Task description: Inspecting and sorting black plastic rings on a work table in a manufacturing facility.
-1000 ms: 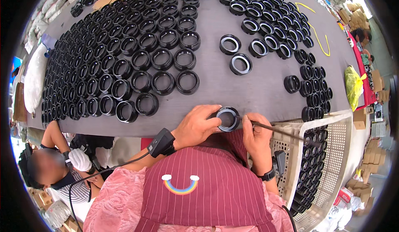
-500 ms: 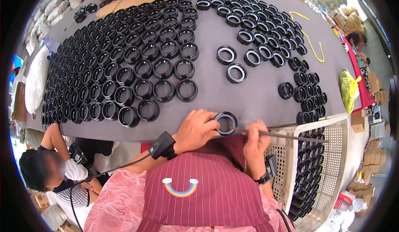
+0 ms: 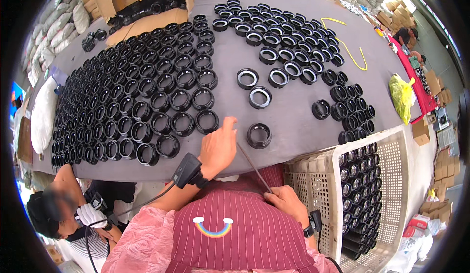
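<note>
My right hand (image 3: 289, 203) is closed round the end of a thin dark rod (image 3: 253, 165), low in front of the apron. The rod slants up and left, its far end close to my left hand (image 3: 220, 145). That hand hovers over the table's front part with fingers stretched forward, holding nothing I can see; its thumb is partly hidden. Just right of it a single black ring (image 3: 251, 143) lies on the table. Beyond are black rings with pale inner rims (image 3: 260, 98), and to the left stand dense rows of plain black rings (image 3: 182, 124).
A pale perforated plastic crate (image 3: 313, 180) stands at my right, filled with stacked black rings. An open cardboard box (image 3: 142, 1) sits at the far left. Yellow cord (image 3: 353, 52) and a yellow bag (image 3: 401, 99) lie to the right. Another person (image 3: 63, 214) sits at my left.
My left hand has let go of the ring, which now lies on the table. The rod in my right hand has swung from pointing right to pointing up and left. The view has shifted.
</note>
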Tool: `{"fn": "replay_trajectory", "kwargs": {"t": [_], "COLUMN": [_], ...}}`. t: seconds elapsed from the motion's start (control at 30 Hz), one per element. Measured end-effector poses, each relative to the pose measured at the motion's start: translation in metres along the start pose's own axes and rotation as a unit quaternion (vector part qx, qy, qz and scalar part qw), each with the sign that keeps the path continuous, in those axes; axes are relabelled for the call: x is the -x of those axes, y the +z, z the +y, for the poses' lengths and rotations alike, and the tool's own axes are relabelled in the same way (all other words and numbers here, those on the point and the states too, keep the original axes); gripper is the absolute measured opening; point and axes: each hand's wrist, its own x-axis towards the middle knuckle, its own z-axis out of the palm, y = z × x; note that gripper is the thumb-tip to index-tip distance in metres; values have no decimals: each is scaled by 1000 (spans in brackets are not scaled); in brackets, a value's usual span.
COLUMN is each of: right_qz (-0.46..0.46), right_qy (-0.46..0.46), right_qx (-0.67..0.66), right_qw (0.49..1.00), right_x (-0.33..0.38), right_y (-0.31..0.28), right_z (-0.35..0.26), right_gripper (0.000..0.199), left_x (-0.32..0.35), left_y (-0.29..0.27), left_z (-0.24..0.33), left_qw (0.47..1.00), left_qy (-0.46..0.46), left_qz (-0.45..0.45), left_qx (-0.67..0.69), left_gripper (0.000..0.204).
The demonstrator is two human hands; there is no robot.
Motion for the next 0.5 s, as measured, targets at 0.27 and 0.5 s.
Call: {"fn": "replay_trajectory", "kwargs": {"t": [0.27, 0.5], "right_qz": [173, 191], "right_qy": [91, 70], "right_qx": [-211, -224], "right_qw": [958, 953], "right_x": [-15, -7], "right_y": [9, 14], "right_z": [39, 29], "right_gripper": [36, 40], "left_x": [-73, -115], "left_y": [12, 47], "left_z": [16, 18], "left_qw": [975, 946], "left_qy": [201, 185], "left_qz": [51, -82], "left_qx": [-76, -253], "left_gripper": [50, 62]}}
